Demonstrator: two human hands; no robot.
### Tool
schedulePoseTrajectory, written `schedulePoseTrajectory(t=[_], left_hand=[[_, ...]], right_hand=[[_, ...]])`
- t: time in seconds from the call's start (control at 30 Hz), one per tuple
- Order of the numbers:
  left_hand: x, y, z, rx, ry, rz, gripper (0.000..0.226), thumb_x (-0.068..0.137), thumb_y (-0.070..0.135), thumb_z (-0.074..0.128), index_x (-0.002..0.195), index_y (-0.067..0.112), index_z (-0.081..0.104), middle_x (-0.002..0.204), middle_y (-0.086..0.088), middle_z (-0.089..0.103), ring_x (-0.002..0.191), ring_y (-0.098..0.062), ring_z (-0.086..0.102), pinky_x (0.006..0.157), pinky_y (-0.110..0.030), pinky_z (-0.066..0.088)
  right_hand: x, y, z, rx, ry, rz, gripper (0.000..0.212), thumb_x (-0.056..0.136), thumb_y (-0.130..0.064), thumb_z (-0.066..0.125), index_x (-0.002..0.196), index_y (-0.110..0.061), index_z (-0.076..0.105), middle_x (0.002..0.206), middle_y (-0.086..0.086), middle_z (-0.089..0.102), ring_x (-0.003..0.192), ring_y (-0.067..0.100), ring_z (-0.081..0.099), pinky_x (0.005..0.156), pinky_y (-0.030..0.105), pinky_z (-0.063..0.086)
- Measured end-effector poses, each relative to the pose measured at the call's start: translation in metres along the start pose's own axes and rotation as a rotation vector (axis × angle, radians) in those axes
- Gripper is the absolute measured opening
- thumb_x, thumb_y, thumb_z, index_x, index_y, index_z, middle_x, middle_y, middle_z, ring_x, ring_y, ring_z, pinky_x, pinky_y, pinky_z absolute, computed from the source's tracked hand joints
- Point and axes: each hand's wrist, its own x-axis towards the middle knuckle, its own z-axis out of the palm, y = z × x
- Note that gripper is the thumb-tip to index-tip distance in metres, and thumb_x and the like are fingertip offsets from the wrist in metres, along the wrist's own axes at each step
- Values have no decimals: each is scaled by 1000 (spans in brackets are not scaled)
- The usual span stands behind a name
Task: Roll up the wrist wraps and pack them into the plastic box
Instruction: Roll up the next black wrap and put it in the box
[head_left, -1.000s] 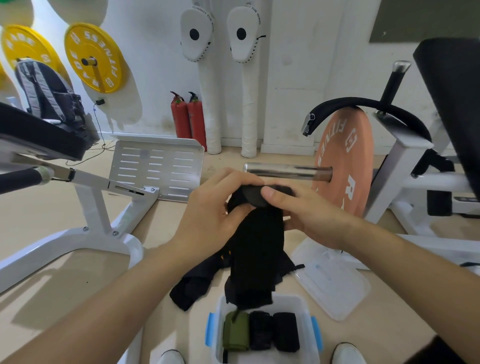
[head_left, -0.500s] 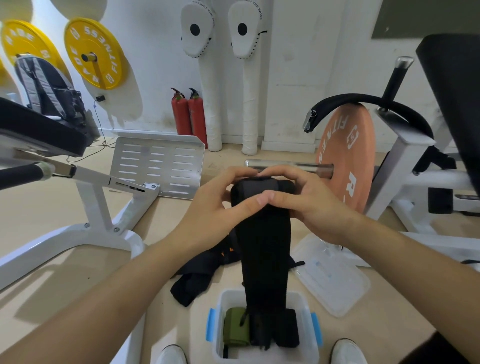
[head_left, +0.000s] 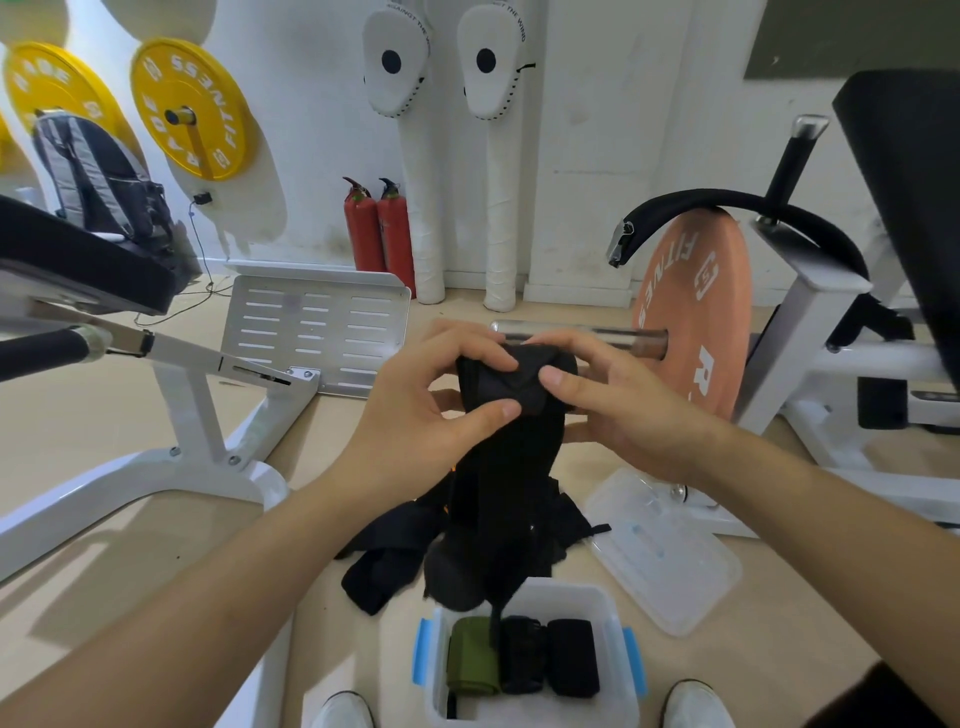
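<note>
Two hands meet at the centre of the frame around the rolled top of a black wrist wrap (head_left: 511, 384), both clamped on it: the left hand (head_left: 415, 415) grips from the left with thumb and forefinger pinching the front of the roll, and the right hand (head_left: 618, 410) presses in from the right with its fingers laid across the roll's upper edge. Both forearms enter from the lower corners and converge toward the middle. The unrolled tail of the wrap hangs straight down from the roll, its thin end strap dangling into the open plastic box (head_left: 613, 613) at the bottom centre. Inside the box, three rolled wraps lie side by side: an olive-green roll (head_left: 470, 657) at left, and two black rolls (head_left: 571, 657) to its right. More loose black wraps (head_left: 384, 561) lie heaped on the floor just above and left of the box, partly behind the hanging tail. The clear box lid (head_left: 670, 561) lies flat on the floor to the right of the box, well apart from the hands. A white machine frame (head_left: 176, 467) crowds the left side, and an orange weight plate (head_left: 691, 322) on a steel bar stands just behind the right hand, leaving open floor mainly at the lower right. White shoe tips (head_left: 696, 704) flank the box at the bottom edge.
</note>
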Motion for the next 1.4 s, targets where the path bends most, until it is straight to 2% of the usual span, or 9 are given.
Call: schedulePoseTrajectory(t=[0.2,0.4,0.57,0.77,0.87,0.93,1.1,1.23,1.4], left_hand=[[0,6,4,120,38,96,45,77,-6,81,100,29,64,120,6,58,118,-15,59,84,-22,58],[-1,0,3,72,6,-41,65,80,18,83,135,34,52,131,9,56,119,-14,61,86,-28,60],[1,-2,4,-131,-36,-314,50,86,44,74,133,43,55,125,6,63,106,-19,71,82,-34,62],[5,-2,4,-145,-31,-291,26,93,24,70,119,29,67,112,1,68,95,-21,75,77,-31,61],[7,-1,4,-215,8,-278,28,90,20,72,117,24,67,108,1,69,92,-20,75,78,-29,60],[7,-1,4,-238,14,-259,30,84,21,75,113,25,69,106,4,69,95,-20,74,82,-29,59],[7,-4,9,-205,26,-201,32,87,2,77,107,27,69,101,13,70,103,-15,70,84,-24,56],[6,-7,11,-218,27,-189,31,86,-1,77,105,22,69,104,5,69,105,-16,68,78,-26,59],[7,-8,12,-181,-8,-180,32,85,-1,78,105,21,67,109,8,69,111,-16,66,81,-28,59]], right_hand=[[-1,-1,7,19,42,-56,48,81,-29,70,127,-20,60,109,6,69,104,28,71,82,44,61],[1,3,6,8,78,-169,36,82,-17,79,115,-24,66,112,14,65,105,39,68,83,50,61],[-1,3,6,-173,108,-274,36,84,11,71,111,-11,64,105,6,66,101,14,66,89,31,58],[0,3,7,-222,121,-246,42,81,17,70,114,-7,62,115,10,64,103,11,66,85,27,56],[1,1,5,-139,90,-150,52,86,3,74,128,-24,58,127,7,62,112,21,68,90,36,60],[2,1,5,-56,108,-87,43,92,-13,71,129,-29,58,129,6,62,112,24,69,92,45,60],[4,4,6,-10,112,30,32,96,-40,59,121,-20,63,105,-4,70,105,21,71,90,43,61],[4,7,5,10,98,47,40,92,-43,62,122,-17,63,104,1,70,101,22,71,91,45,60],[5,8,1,97,95,30,39,84,-29,72,121,-16,67,102,3,71,93,18,71,90,42,58]])
